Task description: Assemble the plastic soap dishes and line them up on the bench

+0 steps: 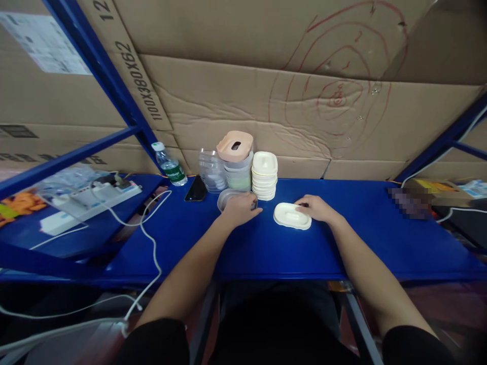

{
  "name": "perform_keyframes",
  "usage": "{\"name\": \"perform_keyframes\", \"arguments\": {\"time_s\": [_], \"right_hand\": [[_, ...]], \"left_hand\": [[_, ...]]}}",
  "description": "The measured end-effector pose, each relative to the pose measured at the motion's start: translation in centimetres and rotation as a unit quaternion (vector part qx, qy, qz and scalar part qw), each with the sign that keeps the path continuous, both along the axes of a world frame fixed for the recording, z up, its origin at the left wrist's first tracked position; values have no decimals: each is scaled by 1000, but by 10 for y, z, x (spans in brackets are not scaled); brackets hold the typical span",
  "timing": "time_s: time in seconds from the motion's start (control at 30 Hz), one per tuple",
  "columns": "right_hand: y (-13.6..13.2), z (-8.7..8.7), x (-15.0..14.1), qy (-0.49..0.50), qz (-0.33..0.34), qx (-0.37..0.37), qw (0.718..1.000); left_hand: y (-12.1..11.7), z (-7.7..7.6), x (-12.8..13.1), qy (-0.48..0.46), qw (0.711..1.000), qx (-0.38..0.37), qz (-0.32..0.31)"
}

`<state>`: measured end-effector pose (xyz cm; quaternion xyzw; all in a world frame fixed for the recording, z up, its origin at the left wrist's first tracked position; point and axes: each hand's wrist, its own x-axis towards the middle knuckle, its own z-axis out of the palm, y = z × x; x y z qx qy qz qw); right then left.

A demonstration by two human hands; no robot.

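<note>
“1100X380X62” (140,80) marks cardboard (228,76); right hand (317,209) holds cream piece (291,216).

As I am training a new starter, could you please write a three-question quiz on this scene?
1. Which hand is at the cream piece lying apart from the cream stack?
2. True or false: the peach piece sits on top of the grey stack.
3. What colour is the label on the bottle? A red; B green; C orange.

Key: 1. The right hand. 2. True. 3. B.
</note>
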<state>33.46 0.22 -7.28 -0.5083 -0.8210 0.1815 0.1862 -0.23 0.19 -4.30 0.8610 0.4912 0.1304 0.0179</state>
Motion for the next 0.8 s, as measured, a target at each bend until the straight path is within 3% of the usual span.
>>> {"name": "perform_keyframes", "arguments": {"time_s": [0.17, 0.4, 0.8], "right_hand": [[-6, -1, -20, 21, 71, 5, 997], [-6, -2, -22, -6, 16, 24, 1000], [-6, 0, -22, -11, 10, 22, 1000]], "left_hand": [[-3, 1, 2, 8, 1000, 6, 9], [-3, 0, 2, 9, 999, 33, 13], [-4, -1, 5, 9, 998, 58, 6]]}}
